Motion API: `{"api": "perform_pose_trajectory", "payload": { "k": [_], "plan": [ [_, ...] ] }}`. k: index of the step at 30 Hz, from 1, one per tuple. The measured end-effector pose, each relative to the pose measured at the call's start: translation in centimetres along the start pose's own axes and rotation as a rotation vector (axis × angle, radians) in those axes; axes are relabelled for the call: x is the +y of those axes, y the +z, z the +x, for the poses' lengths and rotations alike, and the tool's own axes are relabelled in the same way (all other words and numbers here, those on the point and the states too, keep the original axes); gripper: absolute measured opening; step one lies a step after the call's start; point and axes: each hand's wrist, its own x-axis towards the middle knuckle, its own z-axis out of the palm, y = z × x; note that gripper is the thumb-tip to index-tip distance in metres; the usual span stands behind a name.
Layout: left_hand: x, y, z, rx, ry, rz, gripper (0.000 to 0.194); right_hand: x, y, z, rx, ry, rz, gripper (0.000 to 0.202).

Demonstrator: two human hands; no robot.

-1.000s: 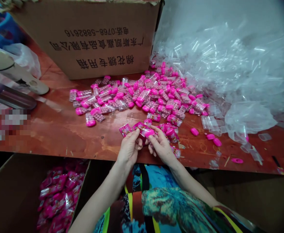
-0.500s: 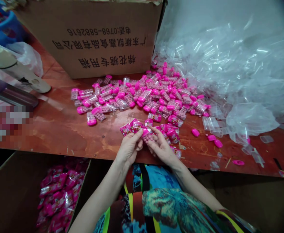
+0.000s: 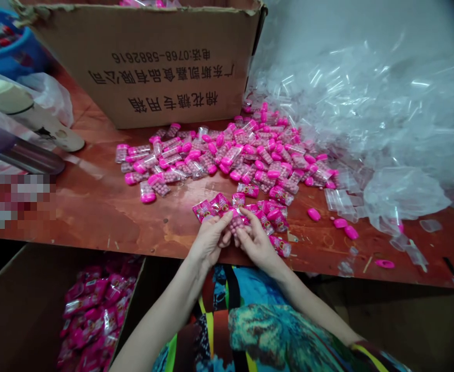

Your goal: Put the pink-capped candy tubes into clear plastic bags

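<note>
Both hands meet near the table's front edge around one small clear candy container filled with pink balls. My left hand pinches its left side between thumb and fingers. From the right, my right hand grips it, fingertips close to the left ones. Fingers cover much of the container, so its cap and wrapping are hard to make out. Just beyond the hands lie several printed pink packets. Further back spreads a heap of pink-capped candy containers.
A cardboard box stands behind the heap. At right are piled clear plastic sleeves and loose pink caps. On the left lie a bottle and a blue basket. Below the table edge, an open carton holds pink packets.
The container between my hands has turned from slanted to more upright, and my fingers have drawn closer together around it. The whole view has shifted slightly.
</note>
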Motion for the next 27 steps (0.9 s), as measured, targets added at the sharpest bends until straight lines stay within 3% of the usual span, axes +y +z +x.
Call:
{"api": "perform_pose_trajectory", "payload": {
  "k": [3, 8, 16, 19, 23, 27],
  "plan": [
    [-0.2, 0.0, -0.1, -0.033, -0.002, 0.024, 0.048, -0.3, 0.0, 0.3, -0.088, 0.084, 0.111, 0.066],
    [-0.1, -0.1, -0.3, -0.054, -0.018, -0.007, 0.042, -0.2, 0.2, 0.3, -0.013, -0.051, -0.008, 0.067],
    [-1.5, 0.6, -0.3, -0.023, 0.059, 0.013, 0.043, -0.4, -0.4, 0.3, -0.070, 0.092, 0.137, 0.076],
    [-2.1, 0.7, -0.6, 0.004, 0.080, 0.067, 0.044, -0.4, -1.0, 0.7, -0.095, 0.075, 0.122, 0.073],
    [-1.9, 0.6, -0.9, -0.041, 0.034, 0.083, 0.053, -0.3, -1.7, 0.8, -0.135, 0.084, 0.123, 0.066],
    [-1.5, 0.6, -0.8, -0.044, 0.062, 0.013, 0.056, 0.4, -1.3, 0.3, -0.133, 0.086, 0.098, 0.065]
  ]
}}
